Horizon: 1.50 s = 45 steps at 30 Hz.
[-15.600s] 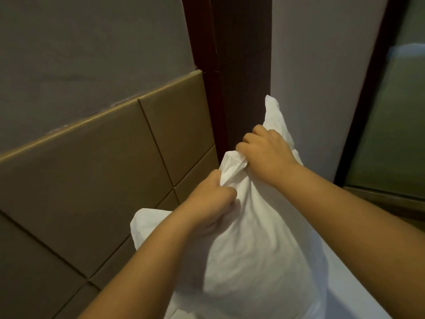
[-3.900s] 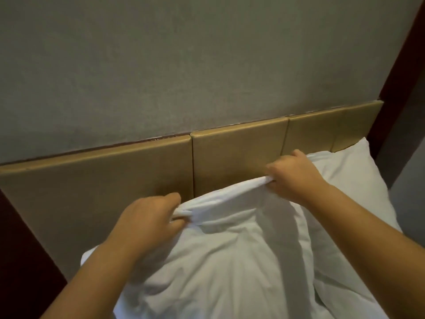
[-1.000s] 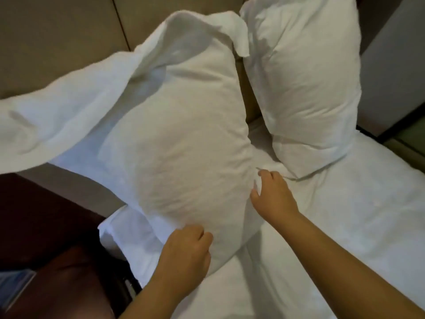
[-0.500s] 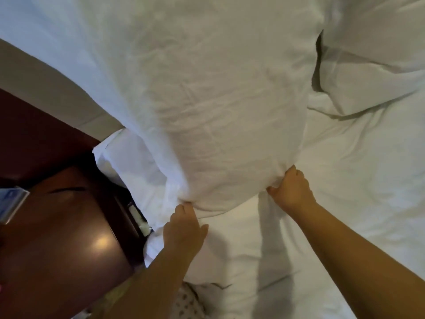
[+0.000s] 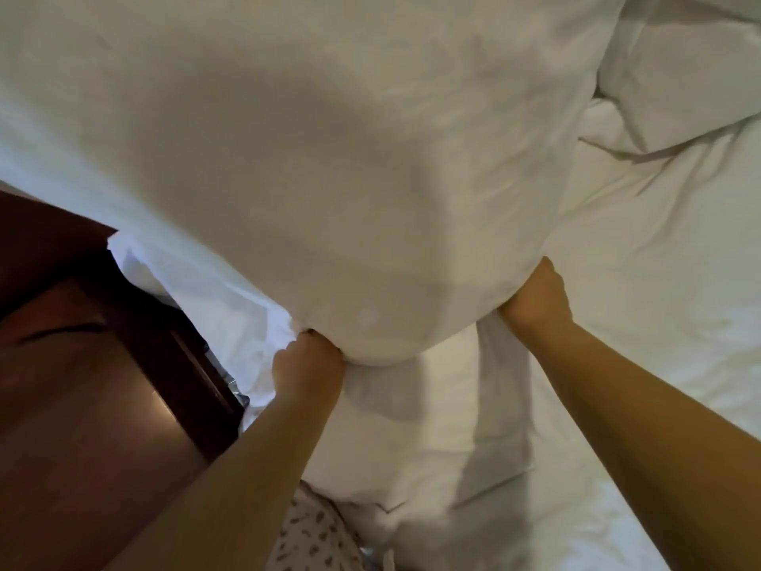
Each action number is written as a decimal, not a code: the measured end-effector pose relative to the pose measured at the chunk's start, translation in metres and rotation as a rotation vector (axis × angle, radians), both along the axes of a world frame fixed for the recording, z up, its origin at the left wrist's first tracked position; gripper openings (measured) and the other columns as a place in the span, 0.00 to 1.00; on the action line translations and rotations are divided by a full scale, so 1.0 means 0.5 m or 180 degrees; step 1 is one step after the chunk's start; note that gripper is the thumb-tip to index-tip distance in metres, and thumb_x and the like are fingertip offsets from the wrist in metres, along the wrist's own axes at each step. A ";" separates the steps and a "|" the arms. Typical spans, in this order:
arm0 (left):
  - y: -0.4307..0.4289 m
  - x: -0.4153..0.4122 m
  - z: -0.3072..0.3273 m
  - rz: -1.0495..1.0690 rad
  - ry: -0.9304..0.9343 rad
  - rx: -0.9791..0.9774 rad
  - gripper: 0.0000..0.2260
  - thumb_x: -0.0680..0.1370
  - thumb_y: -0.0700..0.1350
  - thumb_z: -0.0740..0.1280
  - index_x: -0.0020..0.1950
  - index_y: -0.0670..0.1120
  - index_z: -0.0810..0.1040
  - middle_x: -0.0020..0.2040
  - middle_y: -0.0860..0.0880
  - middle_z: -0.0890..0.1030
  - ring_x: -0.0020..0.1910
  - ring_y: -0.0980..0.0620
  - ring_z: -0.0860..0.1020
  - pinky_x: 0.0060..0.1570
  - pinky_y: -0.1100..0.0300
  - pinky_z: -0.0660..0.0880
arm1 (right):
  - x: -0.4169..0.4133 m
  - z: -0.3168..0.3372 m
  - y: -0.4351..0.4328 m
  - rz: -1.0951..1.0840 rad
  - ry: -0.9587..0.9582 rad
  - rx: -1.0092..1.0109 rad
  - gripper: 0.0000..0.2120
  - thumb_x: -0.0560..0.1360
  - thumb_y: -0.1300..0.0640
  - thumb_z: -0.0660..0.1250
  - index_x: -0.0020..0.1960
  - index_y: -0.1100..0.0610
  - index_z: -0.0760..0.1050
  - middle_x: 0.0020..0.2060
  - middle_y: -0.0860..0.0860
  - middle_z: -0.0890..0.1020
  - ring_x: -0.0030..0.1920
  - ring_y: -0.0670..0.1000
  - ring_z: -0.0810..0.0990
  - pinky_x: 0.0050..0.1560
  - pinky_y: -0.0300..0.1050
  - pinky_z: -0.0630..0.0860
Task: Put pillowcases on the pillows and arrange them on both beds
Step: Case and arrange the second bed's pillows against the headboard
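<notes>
Over the head end of the bed [image 5: 659, 282], we have the pillow [image 5: 329, 158] up by its two lower corners. It fills the upper part of the view, and the shadow under its bottom edge suggests it hangs clear of the bed there. Our left hand [image 5: 306, 366] is curled tight, its fingers bunching the cloth at the lower left corner. Our right hand [image 5: 535, 300] is at the lower right corner with its knuckles bent and its fingertips sunk out of sight in the cloth, which we read as a grip too.

We judge the pillow light, soft and bulky. It sags and bulges between the hands, so it will fold or swing rather than hold a shape. The cloth looks smooth and may slide over the filling, so a hold on cloth alone could slip. It is better to take cloth and filling together at the corners, or along the two side edges.

For room, the bed lies open to the right and toward us, white and rumpled. A second pillow [image 5: 679, 63] sits at the upper right, just beside ours, so that side is the tight one. On the left a dark wooden nightstand [image 5: 82, 405] stands against the bed's edge, its corner near our left forearm. We would steer the pillow away from it and set it down beside its neighbour.
</notes>
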<state>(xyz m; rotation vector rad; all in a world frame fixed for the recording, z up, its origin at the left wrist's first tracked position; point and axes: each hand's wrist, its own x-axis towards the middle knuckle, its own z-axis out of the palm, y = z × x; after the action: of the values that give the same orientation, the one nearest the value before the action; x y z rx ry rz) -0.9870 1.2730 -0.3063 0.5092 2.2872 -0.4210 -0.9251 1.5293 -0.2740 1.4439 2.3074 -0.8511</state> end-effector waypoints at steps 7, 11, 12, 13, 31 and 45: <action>0.010 0.004 -0.011 -0.0354 -0.0031 -0.0189 0.13 0.77 0.39 0.60 0.58 0.47 0.78 0.56 0.49 0.79 0.57 0.48 0.78 0.44 0.59 0.66 | -0.023 -0.021 0.032 -0.0157 0.0454 -0.0174 0.12 0.77 0.51 0.64 0.55 0.59 0.75 0.53 0.57 0.80 0.54 0.59 0.78 0.51 0.50 0.73; 0.013 0.009 -0.010 -0.0354 -0.0041 -0.0232 0.13 0.77 0.37 0.61 0.58 0.45 0.78 0.57 0.48 0.79 0.59 0.48 0.77 0.48 0.59 0.69 | -0.022 -0.016 0.039 -0.0052 0.0725 -0.0100 0.06 0.79 0.53 0.61 0.49 0.55 0.74 0.48 0.55 0.80 0.50 0.56 0.77 0.48 0.47 0.70; 0.015 0.010 -0.009 -0.0311 -0.0046 -0.0238 0.13 0.77 0.37 0.61 0.59 0.45 0.77 0.58 0.48 0.78 0.59 0.47 0.77 0.50 0.58 0.70 | -0.013 -0.017 0.041 -0.0037 0.0751 -0.0094 0.07 0.79 0.54 0.60 0.46 0.56 0.73 0.45 0.53 0.79 0.47 0.55 0.77 0.45 0.47 0.70; 0.016 0.013 -0.005 -0.0263 -0.0043 -0.0233 0.13 0.77 0.37 0.60 0.60 0.44 0.77 0.58 0.48 0.78 0.59 0.47 0.77 0.52 0.58 0.72 | -0.002 -0.019 0.043 0.0000 0.0775 -0.0061 0.09 0.79 0.55 0.59 0.44 0.58 0.74 0.43 0.52 0.79 0.44 0.54 0.76 0.43 0.47 0.70; -0.002 0.130 0.173 0.1109 0.0093 0.1125 0.09 0.78 0.41 0.57 0.57 0.45 0.72 0.52 0.46 0.76 0.49 0.44 0.79 0.45 0.55 0.75 | 0.131 0.133 0.018 0.1023 0.1183 0.0918 0.13 0.80 0.58 0.57 0.41 0.61 0.76 0.38 0.56 0.76 0.39 0.55 0.75 0.41 0.50 0.72; -0.044 0.005 0.597 0.1249 0.1373 0.2178 0.09 0.79 0.50 0.56 0.57 0.51 0.70 0.45 0.53 0.77 0.35 0.55 0.73 0.28 0.63 0.62 | -0.059 0.517 -0.154 0.2120 0.2195 0.1129 0.11 0.78 0.53 0.63 0.57 0.56 0.77 0.52 0.51 0.79 0.52 0.52 0.77 0.52 0.44 0.72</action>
<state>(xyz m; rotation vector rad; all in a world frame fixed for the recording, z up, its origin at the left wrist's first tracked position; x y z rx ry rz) -0.9842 1.2508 -0.0078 0.2881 2.8525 0.5164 -0.9544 1.4521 -0.0155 0.3731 3.2776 -0.8265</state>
